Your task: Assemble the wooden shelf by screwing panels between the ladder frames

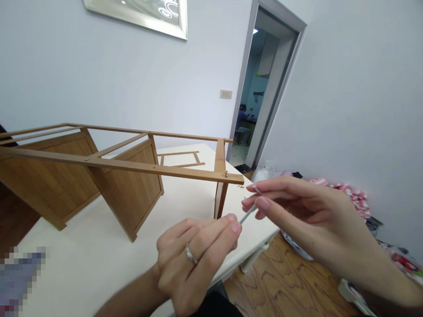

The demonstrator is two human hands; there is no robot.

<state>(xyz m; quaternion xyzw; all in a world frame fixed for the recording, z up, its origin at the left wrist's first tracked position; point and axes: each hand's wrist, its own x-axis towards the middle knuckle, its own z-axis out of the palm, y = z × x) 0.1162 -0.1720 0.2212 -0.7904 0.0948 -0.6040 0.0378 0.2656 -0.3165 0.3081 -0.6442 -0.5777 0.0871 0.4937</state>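
A thin grey hex key (247, 214) runs between my two hands above the table's right edge. My left hand (200, 257), with a ring on one finger, pinches its lower end. Closed around its upper part are the fingertips of my right hand (297, 215), where a short bent end pokes out and the rest is hidden. Just left of my hands is a brown wooden shelf frame (185, 173) lying on its side, with panels set across it. A screw (226, 174) stands partly out of the rail near the frame's right end.
The frame rests on a white table (188, 202). Behind it lies a smaller wooden frame (181, 159), and a few small screws (241, 186) are near the right edge. Bags and red-white cloth (352, 196) lie along the wall. Beyond the doorway a person (243, 123) sits.
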